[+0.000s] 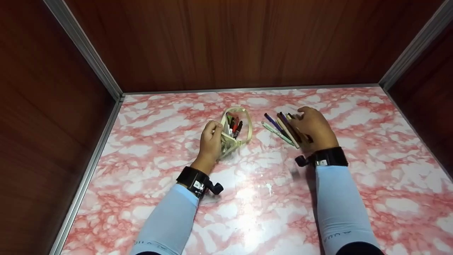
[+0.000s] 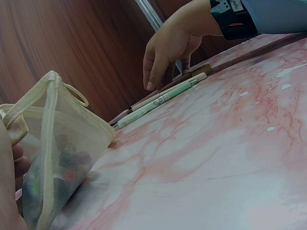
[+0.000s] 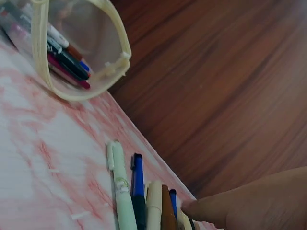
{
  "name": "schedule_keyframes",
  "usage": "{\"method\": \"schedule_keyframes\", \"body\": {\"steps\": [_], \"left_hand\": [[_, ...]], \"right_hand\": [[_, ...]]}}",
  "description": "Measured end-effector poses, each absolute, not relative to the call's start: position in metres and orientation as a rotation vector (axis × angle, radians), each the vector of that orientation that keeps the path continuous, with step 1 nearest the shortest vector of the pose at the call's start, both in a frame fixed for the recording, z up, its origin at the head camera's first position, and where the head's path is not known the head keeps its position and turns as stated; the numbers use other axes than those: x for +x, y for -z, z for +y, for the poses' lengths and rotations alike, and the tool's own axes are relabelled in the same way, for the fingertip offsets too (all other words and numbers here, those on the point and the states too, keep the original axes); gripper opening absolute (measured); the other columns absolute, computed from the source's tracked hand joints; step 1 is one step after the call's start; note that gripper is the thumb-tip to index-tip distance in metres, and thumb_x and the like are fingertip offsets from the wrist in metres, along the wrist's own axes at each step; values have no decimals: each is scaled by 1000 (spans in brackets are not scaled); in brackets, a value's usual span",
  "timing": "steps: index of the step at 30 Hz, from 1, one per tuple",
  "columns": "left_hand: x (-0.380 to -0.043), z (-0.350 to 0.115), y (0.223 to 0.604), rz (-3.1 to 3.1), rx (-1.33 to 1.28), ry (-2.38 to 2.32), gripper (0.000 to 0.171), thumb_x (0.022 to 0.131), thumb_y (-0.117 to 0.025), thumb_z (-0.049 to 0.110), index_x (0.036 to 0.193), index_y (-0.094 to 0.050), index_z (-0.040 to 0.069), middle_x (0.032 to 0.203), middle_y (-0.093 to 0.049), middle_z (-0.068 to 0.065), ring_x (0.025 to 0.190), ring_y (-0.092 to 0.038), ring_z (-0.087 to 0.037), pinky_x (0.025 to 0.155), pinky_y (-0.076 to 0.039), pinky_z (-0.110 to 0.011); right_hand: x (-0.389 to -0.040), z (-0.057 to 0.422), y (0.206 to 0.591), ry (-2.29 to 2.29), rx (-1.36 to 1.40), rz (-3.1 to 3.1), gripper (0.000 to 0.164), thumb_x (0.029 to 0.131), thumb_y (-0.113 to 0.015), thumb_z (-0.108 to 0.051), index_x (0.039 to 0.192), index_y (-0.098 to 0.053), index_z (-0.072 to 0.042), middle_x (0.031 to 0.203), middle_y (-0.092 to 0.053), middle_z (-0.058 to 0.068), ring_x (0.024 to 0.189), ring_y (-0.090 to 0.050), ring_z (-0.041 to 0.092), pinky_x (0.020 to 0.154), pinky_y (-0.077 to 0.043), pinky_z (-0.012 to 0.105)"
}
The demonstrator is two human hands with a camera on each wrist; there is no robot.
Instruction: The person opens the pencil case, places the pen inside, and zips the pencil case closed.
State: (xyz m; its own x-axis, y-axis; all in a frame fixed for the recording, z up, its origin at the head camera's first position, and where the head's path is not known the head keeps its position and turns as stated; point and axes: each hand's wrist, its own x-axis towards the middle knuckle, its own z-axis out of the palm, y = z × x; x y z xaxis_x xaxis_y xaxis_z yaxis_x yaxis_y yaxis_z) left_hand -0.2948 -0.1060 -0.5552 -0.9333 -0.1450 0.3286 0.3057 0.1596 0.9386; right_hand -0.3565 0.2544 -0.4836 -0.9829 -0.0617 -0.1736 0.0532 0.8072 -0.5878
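Observation:
My left hand (image 1: 209, 141) grips the near-left edge of a cream mesh pencil pouch (image 1: 250, 124), its zipped mouth spread wide. Inside the pouch lie several pens, among them a red one (image 1: 236, 124). To the right, my right hand (image 1: 316, 129) reaches down over a loose row of pens, fingers lowered at the row's right side. The row holds a pale green pen (image 3: 123, 201), a blue pen (image 3: 138, 179), a beige pen (image 3: 154, 206) and a brown pen (image 3: 168, 208). In the right wrist view a fingertip is right at the row's last pens; the hand hides part of them.
The pens and pouch lie on a pink-and-white marbled tabletop (image 1: 247, 198). Dark wood-look panels (image 1: 247, 42) close it in at the back and both sides, with metal strips (image 1: 88, 53) at the corners. Each wrist wears a black strap (image 1: 331, 157) with a camera.

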Motion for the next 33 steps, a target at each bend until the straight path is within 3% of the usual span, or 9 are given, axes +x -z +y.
{"method": "schedule_keyframes", "body": {"steps": [6, 13, 15, 17, 20, 23, 27, 33], "left_hand": [[-295, -106, 555, -2105, -147, 1843, 18, 113, -56, 10, 103, -67, -1, 98, -58, -5, 81, -56, -12, 71, -50, -24], [-295, -106, 553, -2110, -170, 1820, 19, 113, -55, 9, 103, -67, -2, 102, -60, -8, 96, -56, -14, 89, -50, -27], [-294, -106, 553, -2111, -166, 1822, 19, 113, -55, 9, 104, -67, -2, 102, -60, -7, 95, -57, -14, 87, -50, -27], [-295, -106, 554, -2115, -157, 1827, 19, 113, -55, 10, 104, -67, -2, 102, -60, -7, 93, -56, -14, 84, -50, -27], [-295, -106, 554, -2118, -149, 1836, 19, 113, -55, 10, 104, -67, -1, 101, -59, -5, 89, -56, -13, 79, -50, -25], [-296, -106, 554, -2111, -148, 1831, 18, 112, -55, 9, 103, -67, -2, 101, -60, -6, 90, -57, -13, 80, -51, -25], [-295, -105, 553, -2106, -139, 1837, 18, 112, -55, 8, 102, -67, -2, 101, -60, -6, 93, -58, -14, 82, -51, -26], [-295, -105, 554, -2115, -131, 1836, 18, 112, -56, 9, 103, -68, -2, 102, -61, -7, 94, -57, -14, 84, -51, -26]], "right_hand": [[-357, 253, 481, 893, 47, 2728, 89, 106, -77, -48, 172, -41, 0, 162, -57, 34, 141, -62, 47, 119, -53, 64], [-358, 254, 482, 882, 4, 2736, 80, 108, -76, -40, 166, -48, 7, 156, -62, 35, 135, -66, 47, 113, -56, 60], [-359, 255, 484, 877, -23, 2767, 67, 107, -76, -36, 155, -60, 8, 142, -70, 33, 120, -70, 43, 102, -59, 55], [-360, 256, 487, 879, -54, 2795, 49, 106, -75, -32, 135, -73, 8, 115, -77, 26, 98, -70, 35, 85, -60, 47], [-361, 256, 489, 902, -80, 2808, 30, 106, -74, -26, 108, -79, 3, 81, -69, 10, 72, -61, 24, 64, -52, 37], [-360, 256, 488, 929, -45, 2780, 33, 107, -73, -26, 120, -78, 5, 94, -75, 16, 78, -67, 26, 64, -54, 34], [-360, 254, 486, 937, 21, 2758, 50, 109, -68, -24, 147, -65, 7, 139, -70, 34, 111, -71, 38, 83, -60, 40], [-361, 253, 488, 949, 1, 2796, 42, 108, -61, -18, 142, -66, 7, 139, -72, 34, 115, -71, 40, 91, -59, 45]]}}
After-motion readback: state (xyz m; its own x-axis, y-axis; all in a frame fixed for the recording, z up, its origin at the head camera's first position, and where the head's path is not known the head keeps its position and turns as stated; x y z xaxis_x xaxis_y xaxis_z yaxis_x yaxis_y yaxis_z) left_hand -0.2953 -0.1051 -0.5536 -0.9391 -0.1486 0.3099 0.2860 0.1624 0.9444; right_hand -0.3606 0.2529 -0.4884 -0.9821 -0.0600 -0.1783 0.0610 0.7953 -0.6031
